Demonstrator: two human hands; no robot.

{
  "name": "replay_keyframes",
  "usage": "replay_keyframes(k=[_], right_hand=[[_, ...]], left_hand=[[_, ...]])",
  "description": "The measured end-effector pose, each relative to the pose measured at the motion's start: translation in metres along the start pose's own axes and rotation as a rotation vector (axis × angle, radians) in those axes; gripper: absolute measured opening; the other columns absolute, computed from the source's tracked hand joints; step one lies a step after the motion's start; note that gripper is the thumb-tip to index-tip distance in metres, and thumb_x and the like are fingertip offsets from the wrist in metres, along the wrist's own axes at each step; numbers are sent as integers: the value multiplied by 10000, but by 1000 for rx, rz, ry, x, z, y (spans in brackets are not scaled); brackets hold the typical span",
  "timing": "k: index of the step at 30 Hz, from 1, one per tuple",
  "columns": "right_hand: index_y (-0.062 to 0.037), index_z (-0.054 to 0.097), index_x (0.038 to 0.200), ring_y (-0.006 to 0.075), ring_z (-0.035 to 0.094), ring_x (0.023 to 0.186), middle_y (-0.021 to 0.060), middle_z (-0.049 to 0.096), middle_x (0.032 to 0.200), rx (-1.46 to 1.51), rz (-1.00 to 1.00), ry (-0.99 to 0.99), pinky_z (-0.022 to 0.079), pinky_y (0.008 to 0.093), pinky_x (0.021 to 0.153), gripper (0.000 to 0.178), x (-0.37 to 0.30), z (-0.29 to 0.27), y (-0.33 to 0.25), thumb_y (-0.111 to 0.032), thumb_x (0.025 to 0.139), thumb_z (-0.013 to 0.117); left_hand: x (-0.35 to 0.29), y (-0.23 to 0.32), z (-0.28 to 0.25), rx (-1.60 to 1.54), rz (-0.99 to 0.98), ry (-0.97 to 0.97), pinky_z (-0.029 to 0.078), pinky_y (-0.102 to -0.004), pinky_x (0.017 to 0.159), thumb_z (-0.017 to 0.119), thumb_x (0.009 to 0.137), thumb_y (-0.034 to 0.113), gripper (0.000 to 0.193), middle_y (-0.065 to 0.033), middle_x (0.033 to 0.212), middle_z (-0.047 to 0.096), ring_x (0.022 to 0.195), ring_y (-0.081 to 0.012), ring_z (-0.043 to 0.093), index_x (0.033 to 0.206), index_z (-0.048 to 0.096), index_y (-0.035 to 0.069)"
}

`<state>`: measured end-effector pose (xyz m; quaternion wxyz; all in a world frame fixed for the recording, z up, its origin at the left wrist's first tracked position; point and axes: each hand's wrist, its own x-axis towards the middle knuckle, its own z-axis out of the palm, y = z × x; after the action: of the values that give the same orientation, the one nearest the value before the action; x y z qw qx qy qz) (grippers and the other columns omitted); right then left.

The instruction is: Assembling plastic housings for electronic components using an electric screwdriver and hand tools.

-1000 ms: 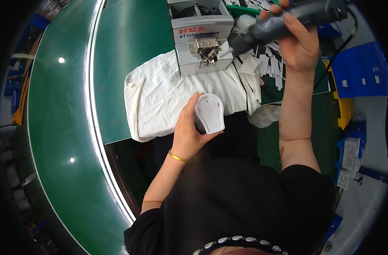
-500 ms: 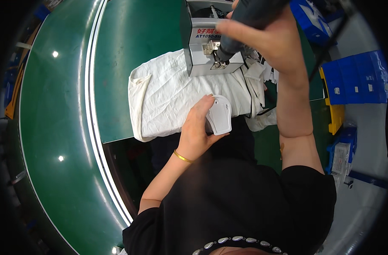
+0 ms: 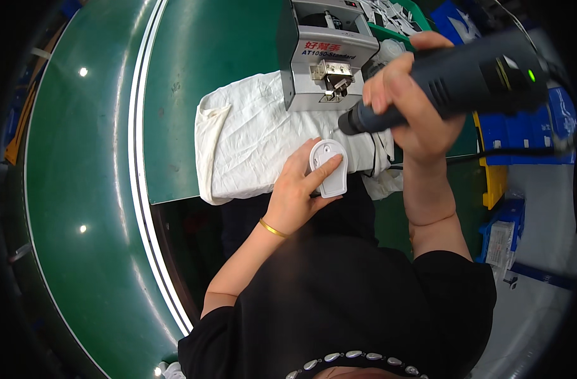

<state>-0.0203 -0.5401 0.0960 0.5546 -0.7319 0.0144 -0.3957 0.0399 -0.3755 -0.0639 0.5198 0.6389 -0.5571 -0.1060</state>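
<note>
In my left hand (image 3: 301, 186) is a small white plastic housing (image 3: 331, 180), rounded at its far end; the index finger lies across its face. My right hand (image 3: 421, 104) is wrapped round a dark electric screwdriver (image 3: 456, 85) with a green light on its body. The screwdriver's tip points left and down, just beyond the housing and apart from it. Behind them stands a grey screw feeder (image 3: 329, 82) with a metal outlet at its front. A white cloth (image 3: 250, 139) covers a pad before the feeder.
A green tray (image 3: 408, 12) of small white and black parts stands at the back right. Blue bins (image 3: 522, 132) and a yellow one (image 3: 492, 183) are at the right. The screwdriver's black cable (image 3: 516, 151) runs there. A green conveyor belt (image 3: 80, 158) lies along the left.
My right hand has drawn the screwdriver back from the feeder's outlet toward the housing and turned it sideways. My left index finger has moved onto the housing's face.
</note>
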Motion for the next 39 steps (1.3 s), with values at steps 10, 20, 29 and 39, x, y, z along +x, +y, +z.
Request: replay_keyframes(k=[10, 20, 29, 39], right_hand=[[26, 474, 1163, 127, 589, 656, 87, 611, 816, -60, 4, -23, 513, 316, 655, 368, -23, 8, -2, 44, 838, 644], [58, 492, 1159, 92, 591, 683, 49, 625, 793, 38, 34, 9, 488, 230, 669, 398, -26, 16, 2, 84, 810, 682], [-7, 368, 1272, 168, 578, 640, 109, 593, 781, -191, 29, -97, 532, 393, 666, 455, -24, 14, 2, 17, 878, 596], [-3, 379, 1252, 170, 586, 647, 107, 586, 789, -147, 36, -74, 536, 400, 674, 425, -24, 12, 4, 24, 884, 591]], left_hand=[[1, 3, -2, 7, -6, 1, 468, -436, 1020, 888, 586, 103, 735, -232, 1409, 491, 1231, -411, 532, 1283, 663, 166], [0, 2, -2, 6, -3, 9, 472, -434, 1013, 891, 561, 95, 753, -239, 1404, 495, 1229, -413, 537, 1276, 663, 155], [-3, -1, -1, 7, -31, 7, 468, -423, 1024, 898, 565, 72, 779, -180, 1454, 484, 1272, -378, 510, 1297, 652, 171], [2, 4, 1, 30, 1, 26, 476, -438, 1005, 884, 567, 99, 721, -236, 1377, 515, 1224, -416, 542, 1255, 672, 139]])
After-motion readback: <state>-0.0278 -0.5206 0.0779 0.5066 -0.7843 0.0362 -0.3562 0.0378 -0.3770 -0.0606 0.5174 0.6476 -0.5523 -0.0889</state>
